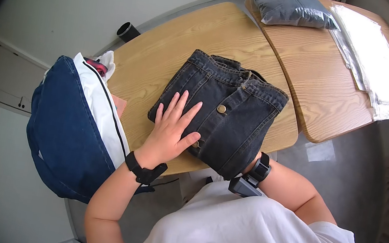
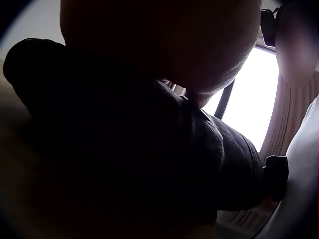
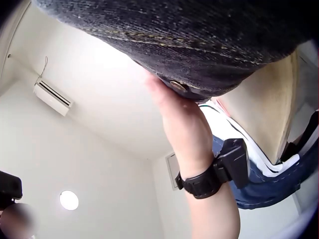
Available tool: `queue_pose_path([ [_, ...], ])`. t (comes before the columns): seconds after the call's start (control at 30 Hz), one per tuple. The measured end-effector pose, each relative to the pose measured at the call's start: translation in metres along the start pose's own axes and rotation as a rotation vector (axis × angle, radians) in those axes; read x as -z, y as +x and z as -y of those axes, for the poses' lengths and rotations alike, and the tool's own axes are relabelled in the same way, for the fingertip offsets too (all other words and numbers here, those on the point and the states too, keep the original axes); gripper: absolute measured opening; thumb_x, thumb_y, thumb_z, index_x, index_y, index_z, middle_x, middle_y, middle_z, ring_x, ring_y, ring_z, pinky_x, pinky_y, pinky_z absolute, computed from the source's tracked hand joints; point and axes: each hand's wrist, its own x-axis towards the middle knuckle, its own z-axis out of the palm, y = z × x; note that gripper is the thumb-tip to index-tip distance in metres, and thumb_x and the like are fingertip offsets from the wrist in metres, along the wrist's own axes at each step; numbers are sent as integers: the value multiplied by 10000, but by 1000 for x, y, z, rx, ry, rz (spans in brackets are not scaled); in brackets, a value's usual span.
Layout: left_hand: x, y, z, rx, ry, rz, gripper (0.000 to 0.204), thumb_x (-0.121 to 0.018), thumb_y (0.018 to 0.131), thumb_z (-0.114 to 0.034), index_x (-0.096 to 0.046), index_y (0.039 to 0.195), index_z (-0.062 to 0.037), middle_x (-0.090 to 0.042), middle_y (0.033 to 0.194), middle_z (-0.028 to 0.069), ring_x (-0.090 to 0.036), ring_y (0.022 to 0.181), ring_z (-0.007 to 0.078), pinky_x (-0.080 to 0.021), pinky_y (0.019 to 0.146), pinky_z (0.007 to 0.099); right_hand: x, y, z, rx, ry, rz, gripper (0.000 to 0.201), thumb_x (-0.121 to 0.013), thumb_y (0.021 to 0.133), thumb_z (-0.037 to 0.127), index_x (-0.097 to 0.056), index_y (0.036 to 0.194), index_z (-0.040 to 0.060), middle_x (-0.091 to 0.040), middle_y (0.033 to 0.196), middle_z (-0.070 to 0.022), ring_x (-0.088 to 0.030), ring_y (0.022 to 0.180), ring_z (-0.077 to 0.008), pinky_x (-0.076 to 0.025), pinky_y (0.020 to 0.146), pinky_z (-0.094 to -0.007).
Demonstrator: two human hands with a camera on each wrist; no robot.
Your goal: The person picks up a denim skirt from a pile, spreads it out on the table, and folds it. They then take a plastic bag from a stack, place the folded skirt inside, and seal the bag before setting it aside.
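A folded black denim jacket (image 1: 235, 123) with brass buttons lies at the near side of the wooden table (image 1: 183, 33). My left hand (image 1: 168, 130) rests on its left part, fingers straight and spread over the cloth. At the jacket's near right edge, my right hand (image 1: 252, 164) goes under the denim, so its fingers are hidden. Seen from below in the right wrist view, the denim (image 3: 189, 59) hangs overhead, with the left hand (image 3: 182, 117) against its buttoned side. The left wrist view is mostly dark, with the jacket (image 2: 219, 154) as a silhouette.
Blue and white garments (image 1: 72, 122) are heaped at the table's left edge. A black cup-like cylinder (image 1: 128, 32) is beyond them. On the second table (image 1: 305, 63) are a bagged dark garment (image 1: 294, 7) and a stack of clear plastic bags (image 1: 374, 61). A narrow gap separates the tables.
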Motion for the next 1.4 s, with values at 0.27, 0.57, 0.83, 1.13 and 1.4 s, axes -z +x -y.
queue_pose_path([
  [0.27, -12, 15, 1, -36, 110, 89, 626, -383, 955, -547, -357, 1465, -185, -240, 1546, 137, -187, 1432, 351, -110, 1110, 604, 40, -6, 15, -91, 2, 84, 572, -352, 1003, 465, -418, 1405, 64, -483, 1389, -159, -539, 1201, -209, -436, 1019, -348],
  [0.57, -26, 19, 5, 0, 75, 71, 596, -419, 955, -520, -346, 1468, -225, -248, 1538, 151, -197, 1424, 368, -145, 1075, 668, -13, -26, 31, -222, -410, -263, 443, -425, 1003, 352, -523, 1302, 41, -606, 1245, -114, -594, 1100, -214, -462, 970, -390],
  [0.83, -30, 27, -1, 25, 165, 179, 644, -454, 932, -537, -321, 1480, -226, -146, 1569, 150, -105, 1440, 399, -102, 1055, 707, -77, -69, 69, 32, -1082, -661, 456, -455, 986, 341, -528, 1237, -33, -642, 1122, -136, -619, 1029, -228, -465, 927, -359],
  [1.13, -38, 25, -7, 78, 150, 126, 744, -528, 853, -626, -357, 1463, -236, -171, 1560, 158, -118, 1434, 404, -122, 1046, 717, -22, -48, 61, 430, -2012, -774, 441, -705, 857, 137, -482, 1180, -64, -642, 947, -112, -607, 844, -134, -497, 698, -277],
  [1.4, 11, 39, 72, 399, -815, -366, 519, -565, 956, -307, -432, 1353, 0, -416, 1410, 133, -325, 1350, 266, -243, 1122, 355, -39, -56, 80, 404, -1263, -880, 751, -741, 835, 301, -351, 1326, -114, -543, 1178, -173, -581, 950, -186, -454, 884, -311],
])
